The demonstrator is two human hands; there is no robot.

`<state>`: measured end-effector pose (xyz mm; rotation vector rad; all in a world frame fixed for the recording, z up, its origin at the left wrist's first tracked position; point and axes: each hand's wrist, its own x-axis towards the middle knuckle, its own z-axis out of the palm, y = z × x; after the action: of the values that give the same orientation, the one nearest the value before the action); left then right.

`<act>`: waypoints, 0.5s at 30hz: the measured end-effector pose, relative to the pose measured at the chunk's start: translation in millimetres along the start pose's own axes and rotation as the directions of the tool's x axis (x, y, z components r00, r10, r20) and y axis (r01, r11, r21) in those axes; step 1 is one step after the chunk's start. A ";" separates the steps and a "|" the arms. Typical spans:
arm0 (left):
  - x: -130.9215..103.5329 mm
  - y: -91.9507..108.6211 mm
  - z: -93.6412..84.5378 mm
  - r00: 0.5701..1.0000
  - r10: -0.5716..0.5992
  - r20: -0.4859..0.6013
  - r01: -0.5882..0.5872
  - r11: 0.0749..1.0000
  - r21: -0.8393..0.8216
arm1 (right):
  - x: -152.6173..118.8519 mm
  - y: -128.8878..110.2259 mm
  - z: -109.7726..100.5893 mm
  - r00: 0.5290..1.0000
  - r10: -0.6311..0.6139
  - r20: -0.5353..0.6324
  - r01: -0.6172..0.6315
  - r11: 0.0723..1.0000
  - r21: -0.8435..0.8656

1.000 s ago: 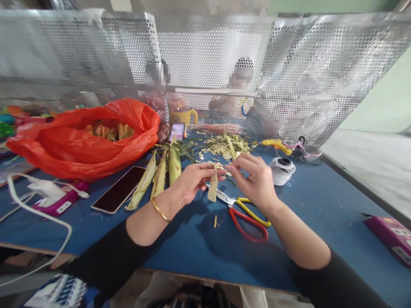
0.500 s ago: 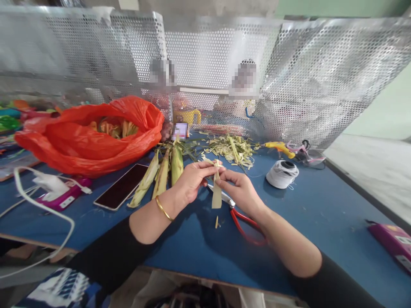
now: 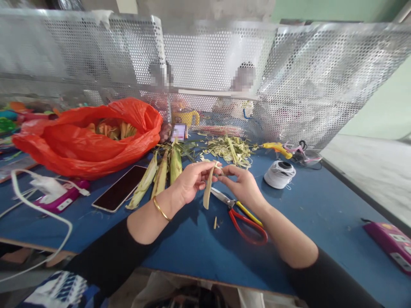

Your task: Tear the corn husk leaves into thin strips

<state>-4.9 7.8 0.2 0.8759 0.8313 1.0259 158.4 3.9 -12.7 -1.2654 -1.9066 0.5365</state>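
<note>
My left hand (image 3: 194,179) pinches the top of a pale husk strip (image 3: 208,192), which hangs down over the blue table (image 3: 192,252). Close beside it, the fingertips of my right hand (image 3: 239,183) are pressed together at the upper end of the strip. Beneath my right hand lie scissors (image 3: 248,231) with red handles, their blades pointing up and left. A yellow stick-like piece (image 3: 248,213) shows next to them. A small straw-coloured bit (image 3: 215,222) rests on the table below the strip.
Corn husks (image 3: 160,175), a phone (image 3: 120,190) and a red plastic bag (image 3: 86,158) are on the left. Husk scraps (image 3: 229,149) lie behind my hands. A white thread spool (image 3: 279,174), a yellow glue gun (image 3: 278,149) and a purple box (image 3: 390,241) are on the right.
The hanging strip has turned and swung left, now showing narrower. My right hand has shifted slightly at its upper end, and the yellow piece by the scissors is now visible.
</note>
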 end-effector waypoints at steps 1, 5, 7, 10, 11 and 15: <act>-0.3 -0.5 0.5 1.000 0.009 -0.012 -0.009 1.000 0.027 | -0.4 -0.4 0.9 1.000 -0.021 -0.012 0.021 0.999 -0.044; -1.1 -2.4 3.1 0.985 0.151 -0.082 -0.132 0.971 0.199 | -2.5 -6.9 -3.5 0.979 -0.198 -0.055 0.180 0.955 -0.236; -1.1 -2.4 4.2 0.973 0.208 -0.100 -0.175 0.948 0.266 | -2.8 -10.3 -9.4 0.968 -0.249 -0.024 0.233 0.932 -0.277; -0.9 -2.2 4.8 0.971 0.217 -0.105 -0.176 0.936 0.304 | -2.5 -13.7 -18.0 0.964 -0.262 0.041 0.264 0.934 -0.243; -0.7 -2.3 4.7 0.972 0.209 -0.106 -0.168 0.938 0.302 | -2.3 -14.4 -20.1 0.965 -0.253 0.064 0.261 0.941 -0.217; 0.8 -3.6 2.7 0.978 0.179 -0.107 -0.144 0.950 0.277 | -1.7 -16.3 -22.5 0.973 -0.174 0.154 0.192 0.975 -0.112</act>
<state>-0.9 7.0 -2.0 1.1304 1.0398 1.1404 167.0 -5.9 11.8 -1.1383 -2.1821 0.4253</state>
